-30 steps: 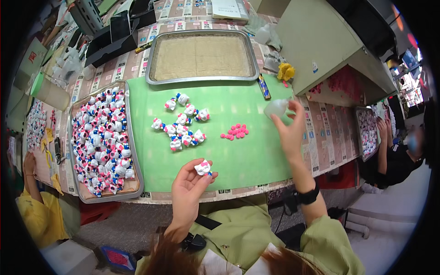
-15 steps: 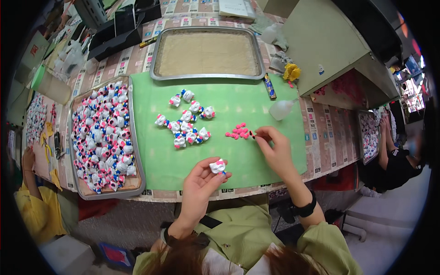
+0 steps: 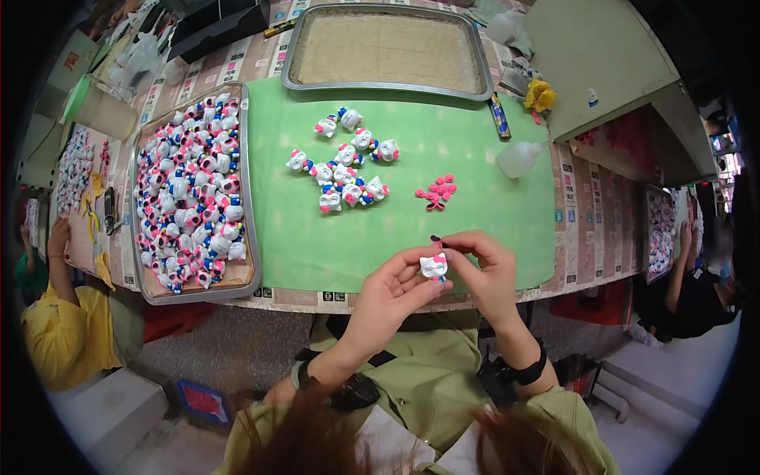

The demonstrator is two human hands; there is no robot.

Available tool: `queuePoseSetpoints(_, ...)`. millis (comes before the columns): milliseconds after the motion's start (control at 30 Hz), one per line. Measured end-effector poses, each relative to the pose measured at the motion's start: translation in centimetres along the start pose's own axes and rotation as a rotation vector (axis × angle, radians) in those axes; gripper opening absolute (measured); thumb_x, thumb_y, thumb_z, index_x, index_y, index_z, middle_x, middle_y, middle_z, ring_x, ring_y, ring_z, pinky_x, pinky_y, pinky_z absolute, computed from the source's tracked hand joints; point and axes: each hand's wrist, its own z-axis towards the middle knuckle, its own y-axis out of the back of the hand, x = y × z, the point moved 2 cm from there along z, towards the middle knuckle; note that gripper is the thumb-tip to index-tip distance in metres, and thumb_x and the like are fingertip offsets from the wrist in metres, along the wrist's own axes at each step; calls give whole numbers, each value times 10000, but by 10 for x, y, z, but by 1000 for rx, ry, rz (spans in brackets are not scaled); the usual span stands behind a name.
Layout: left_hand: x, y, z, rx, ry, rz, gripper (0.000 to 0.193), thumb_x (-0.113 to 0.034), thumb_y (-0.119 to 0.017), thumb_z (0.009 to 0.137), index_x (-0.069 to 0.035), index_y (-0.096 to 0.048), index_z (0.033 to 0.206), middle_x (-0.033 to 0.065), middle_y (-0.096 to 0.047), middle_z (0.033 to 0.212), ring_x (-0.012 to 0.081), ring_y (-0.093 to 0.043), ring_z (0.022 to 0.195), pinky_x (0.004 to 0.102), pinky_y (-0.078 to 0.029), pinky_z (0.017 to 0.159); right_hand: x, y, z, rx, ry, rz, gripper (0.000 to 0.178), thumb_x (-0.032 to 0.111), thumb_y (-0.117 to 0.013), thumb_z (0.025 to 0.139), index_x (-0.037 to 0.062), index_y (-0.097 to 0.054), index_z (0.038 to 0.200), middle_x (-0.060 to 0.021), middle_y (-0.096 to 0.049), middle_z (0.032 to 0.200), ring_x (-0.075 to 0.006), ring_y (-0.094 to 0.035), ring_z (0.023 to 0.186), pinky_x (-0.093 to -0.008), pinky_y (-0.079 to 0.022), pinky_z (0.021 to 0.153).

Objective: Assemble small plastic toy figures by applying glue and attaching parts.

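Observation:
My left hand [image 3: 384, 297] pinches a small white cat figurine [image 3: 433, 267] with pink and blue parts, its head upward between thumb and fingers. Right beside it, my right hand [image 3: 492, 277] is closed in a pinch at the figurine's upper side. A bit of a small pink piece [image 3: 442, 245] shows at those fingertips, mostly covered. Beyond the hands, a loose pile of pink pieces [image 3: 437, 191] lies on the green mat [image 3: 317, 253]. Several similar cat figurines [image 3: 346, 176] stand or lie in a cluster to the left of that pile.
A metal tray [image 3: 248, 198] heaped with figurines sits at the left. Behind the mat is a lined metal tray [image 3: 388, 67]. A translucent squeeze bottle [image 3: 520, 159], a blue tube [image 3: 499, 116] and a grey cabinet [image 3: 602, 71] stand rightward. Other people work at both sides.
My right hand has come from the pink pile back to the figurine. My left hand still holds the figurine, now turned more upright. The whole view has shifted.

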Motion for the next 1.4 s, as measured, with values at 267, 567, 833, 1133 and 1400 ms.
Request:
queuePoseSetpoints(267,1,3,2,-89,-48,26,359,23,-506,805,35,-407,1149,93,-506,1066,134,-530,925,257,-442,808,26,9,-8,43,176,37,134,-83,-557,704,-17,-604,810,-88,-593,769,-162,-560,705,-241,-436,638)
queuePoseSetpoints(567,4,7,-1,-127,-91,266,356,-12,-512,813,5,-426,1158,43,-564,908,64,-528,795,185,-419,686,27,17,-1,327,-174,224,79,-28,-554,752,-27,-570,830,-55,-580,815,-100,-528,748,-224,-421,651)
queuePoseSetpoints(833,3,7,-1,-121,-142,329,351,-25,-535,801,4,-454,1141,44,-567,908,67,-523,779,199,-421,681,24,13,1,323,-293,338,148,-14,-569,768,0,-450,855,-53,-548,816,-90,-518,782,-212,-420,683)
queuePoseSetpoints(1133,-5,3,-3,-119,-99,218,312,-32,-534,814,12,-467,1115,51,-554,947,85,-526,852,212,-427,734,30,9,0,291,-155,175,151,-5,-598,740,-5,-477,832,-51,-552,765,-104,-533,729,-234,-433,664)
queuePoseSetpoints(1400,-10,3,-6,-65,-138,152,298,1,-503,823,10,-471,1119,68,-539,1025,104,-517,923,222,-422,785,23,1,-8,133,6,89,173,13,-632,712,-2,-520,842,-46,-531,785,-104,-496,684,-234,-426,629)
